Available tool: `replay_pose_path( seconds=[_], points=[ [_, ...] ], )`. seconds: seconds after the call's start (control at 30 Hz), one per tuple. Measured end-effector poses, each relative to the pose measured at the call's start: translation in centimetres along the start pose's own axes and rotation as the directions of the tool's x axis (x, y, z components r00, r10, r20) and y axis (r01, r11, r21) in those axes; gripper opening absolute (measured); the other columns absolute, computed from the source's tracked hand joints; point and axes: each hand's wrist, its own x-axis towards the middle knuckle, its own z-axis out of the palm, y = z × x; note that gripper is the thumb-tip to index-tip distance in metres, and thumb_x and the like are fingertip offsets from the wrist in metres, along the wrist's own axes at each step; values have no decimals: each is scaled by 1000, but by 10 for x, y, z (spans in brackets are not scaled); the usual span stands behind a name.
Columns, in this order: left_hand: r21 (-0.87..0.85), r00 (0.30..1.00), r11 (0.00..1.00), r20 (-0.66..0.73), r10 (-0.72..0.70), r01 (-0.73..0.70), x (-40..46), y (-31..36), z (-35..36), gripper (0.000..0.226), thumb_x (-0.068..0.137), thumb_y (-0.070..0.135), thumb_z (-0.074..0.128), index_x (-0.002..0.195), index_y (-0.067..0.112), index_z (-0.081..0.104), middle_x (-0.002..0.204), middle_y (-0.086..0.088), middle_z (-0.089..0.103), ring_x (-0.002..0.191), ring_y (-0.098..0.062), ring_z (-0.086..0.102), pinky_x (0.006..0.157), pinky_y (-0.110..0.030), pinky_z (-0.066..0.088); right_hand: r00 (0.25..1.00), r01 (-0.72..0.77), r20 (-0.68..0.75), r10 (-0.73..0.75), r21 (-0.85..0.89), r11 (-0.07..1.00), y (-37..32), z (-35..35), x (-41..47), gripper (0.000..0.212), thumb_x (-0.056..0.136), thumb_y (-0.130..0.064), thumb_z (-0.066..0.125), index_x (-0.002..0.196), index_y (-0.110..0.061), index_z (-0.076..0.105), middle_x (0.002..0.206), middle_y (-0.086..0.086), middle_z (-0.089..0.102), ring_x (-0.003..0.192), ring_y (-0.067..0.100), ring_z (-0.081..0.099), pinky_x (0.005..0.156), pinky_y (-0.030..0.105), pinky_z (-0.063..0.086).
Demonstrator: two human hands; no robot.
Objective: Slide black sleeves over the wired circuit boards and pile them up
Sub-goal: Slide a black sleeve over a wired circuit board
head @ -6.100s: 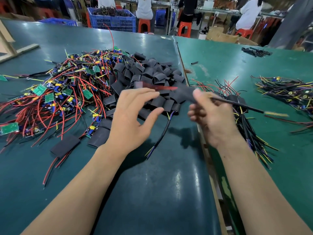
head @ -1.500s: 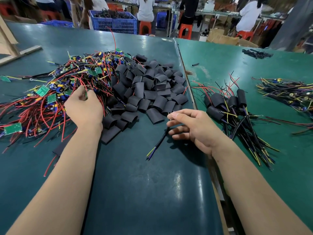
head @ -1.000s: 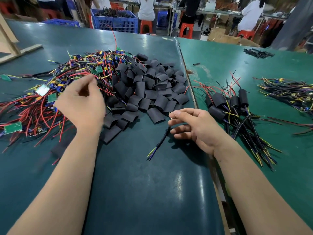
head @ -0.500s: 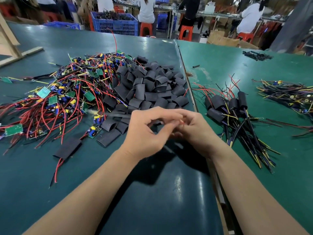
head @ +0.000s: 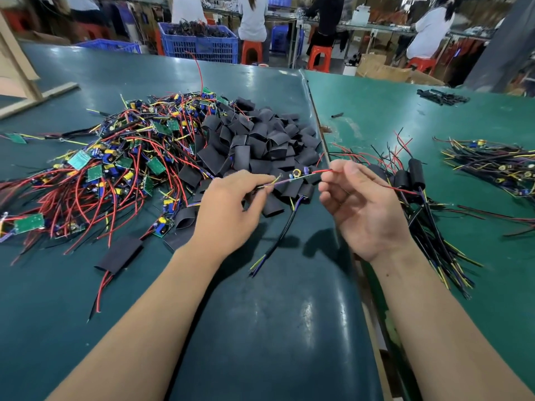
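A bare wired circuit board hangs in the air between my hands, above the near edge of the black sleeve heap. My left hand pinches the yellow and purple wires on its left end. My right hand pinches the red wire on its right end, palm turned up. A tangle of unsleeved boards with red wires covers the table's left side. The pile of sleeved boards lies to the right of my right hand.
A loose black cable lies on the dark green table under my hands. One sleeved board lies apart at the left. More wired parts sit at the far right. A blue crate and seated people are beyond the table.
My left hand lifted a board out of the tangle and brought it to the middle. My hands met, then drew apart, stretching the board's wires between them.
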Motion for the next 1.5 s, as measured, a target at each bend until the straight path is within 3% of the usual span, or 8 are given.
replay_pose_path(
  seconds=[0.3,0.43,0.6,0.73,0.9,1.0,1.23,1.5],
  points=[
    [108,962,963,-93,256,-246,2,2,4,18,92,11,68,108,6,74,82,-8,62,77,-32,56,70,-49,42,975,-214,-10,221,-289,933,13,8,-2,42,77,-43,63,96,-5,66,72,7,65,59,18,64,53,23,53],
    [129,952,952,-95,292,-279,1,2,3,18,90,17,72,106,9,75,87,-6,66,80,-31,58,71,-49,42,995,-94,-44,86,-254,963,15,10,-1,17,85,-22,65,88,-6,66,73,10,71,58,19,67,55,23,53],
    [333,969,941,-246,28,57,1,-7,-17,29,85,34,71,107,15,68,105,-3,65,100,-32,55,85,-43,38,971,112,-189,-145,-174,978,2,2,4,12,94,-10,60,85,-5,65,79,16,74,70,24,73,63,26,58],
    [345,947,882,-118,-298,321,-7,-16,-31,38,75,44,58,104,21,66,99,5,66,102,-30,51,84,-42,40,949,201,-205,-238,-184,962,-7,-5,6,7,98,-10,55,94,-5,57,84,18,74,80,31,74,67,29,58],
    [412,927,864,103,-359,289,-9,-18,-28,52,74,45,61,123,27,59,112,7,63,113,-26,45,90,-41,37,931,257,-209,-300,-211,943,-5,-6,8,9,99,-10,54,101,-7,47,81,16,73,75,30,73,67,31,58],
    [513,915,808,99,-392,291,-8,-24,-25,39,81,48,70,114,27,68,114,3,67,114,-28,50,92,-43,35,910,306,-225,-349,-205,930,-6,-9,7,12,95,-5,59,96,-11,49,81,12,74,74,25,73,71,32,58],
    [359,948,895,73,-309,264,-5,-20,-26,36,80,36,78,113,25,72,109,1,72,109,-28,58,98,-47,41,920,258,-202,-334,-328,909,-5,-12,5,7,93,-6,63,90,-11,59,77,6,75,68,18,72,62,26,58],
    [450,890,864,265,-370,226,-3,-19,-32,81,53,81,54,116,32,70,111,6,64,109,-24,48,92,-42,37,928,226,-194,-318,-384,895,-5,-11,6,5,97,-10,57,95,-14,60,60,-5,64,52,11,59,48,21,48]
  ],
)
